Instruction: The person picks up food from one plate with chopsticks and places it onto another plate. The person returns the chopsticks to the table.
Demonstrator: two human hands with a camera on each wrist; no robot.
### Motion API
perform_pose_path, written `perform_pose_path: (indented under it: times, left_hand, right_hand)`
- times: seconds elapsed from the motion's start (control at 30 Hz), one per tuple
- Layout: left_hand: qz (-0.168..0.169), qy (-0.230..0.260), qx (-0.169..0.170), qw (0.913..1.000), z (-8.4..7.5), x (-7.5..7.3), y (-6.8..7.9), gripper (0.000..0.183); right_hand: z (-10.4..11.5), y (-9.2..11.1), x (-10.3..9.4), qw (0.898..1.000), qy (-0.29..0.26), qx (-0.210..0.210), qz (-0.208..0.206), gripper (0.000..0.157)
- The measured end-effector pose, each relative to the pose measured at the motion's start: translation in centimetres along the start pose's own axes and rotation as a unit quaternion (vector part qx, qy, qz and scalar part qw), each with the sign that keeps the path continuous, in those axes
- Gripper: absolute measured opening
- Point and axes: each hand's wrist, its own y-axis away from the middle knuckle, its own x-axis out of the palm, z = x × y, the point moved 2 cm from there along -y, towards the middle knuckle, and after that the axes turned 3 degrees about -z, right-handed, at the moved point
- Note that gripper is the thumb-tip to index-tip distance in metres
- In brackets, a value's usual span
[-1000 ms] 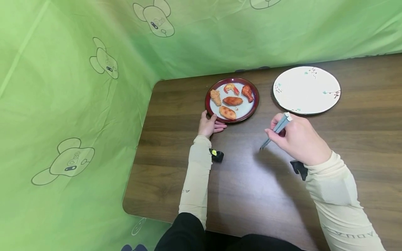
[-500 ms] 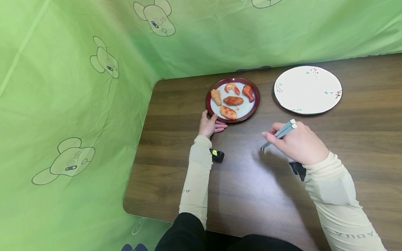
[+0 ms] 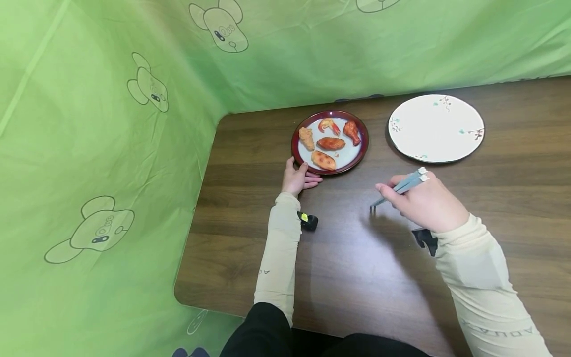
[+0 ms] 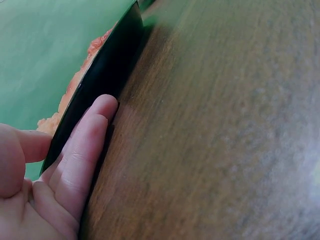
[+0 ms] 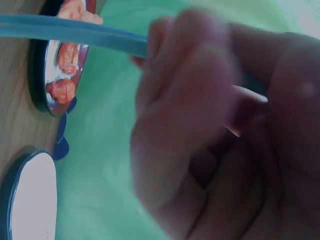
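Note:
My left hand (image 3: 295,179) holds the near left edge of a dark-red-rimmed plate (image 3: 365,141). In the left wrist view the thumb (image 4: 36,146) lies at the rim and the fingers (image 4: 82,160) reach under the plate. On it lie a shrimp (image 3: 329,125), a drumstick (image 3: 351,133), a breaded piece (image 3: 306,138), a brown wing-like piece (image 3: 330,144) and a golden flat oval piece (image 3: 323,160). My right hand (image 3: 434,204) grips blue-grey chopsticks (image 3: 408,184). Their tips point down-left over the table, slightly apart, with nothing between them.
A white oval plate (image 3: 434,131) with small floral marks stands at the back right, beyond my right hand. Green cloth (image 3: 285,59) hangs behind and left of the brown wooden table (image 3: 241,223). A small black camera sits on each wrist.
My right hand has shifted slightly, and the chopsticks have tilted lower, their top ends moving right and toward me. Their tips have spread a little. The left hand and both plates stay put.

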Motion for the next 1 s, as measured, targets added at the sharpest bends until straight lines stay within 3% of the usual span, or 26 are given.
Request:
perform_pose_path:
  times: [0.17,0.43,0.73,1.0]
  left_hand:
    - [0.000,0.000,0.000,1.0000,-0.1,0.0,0.0,0.057]
    - [0.001,0.002,0.009,1.0000,0.0,0.0,0.0,0.056]
    - [0.002,-0.002,0.003,1.0000,0.0,-0.1,0.3,0.058]
    - [0.008,0.001,-0.002,1.0000,0.1,-0.1,0.3,0.058]
  right_hand:
    - [-0.8,-0.9,-0.8,0.993,-0.053,0.067,-0.078,0.021]
    - [-3.6,-2.4,0.5,0.947,-0.177,0.237,-0.125,0.031]
    - [-6.3,-3.4,3.9,0.928,-0.210,0.286,-0.115,0.042]
    - [-7.0,-4.1,5.3,0.925,-0.214,0.295,-0.106,0.048]
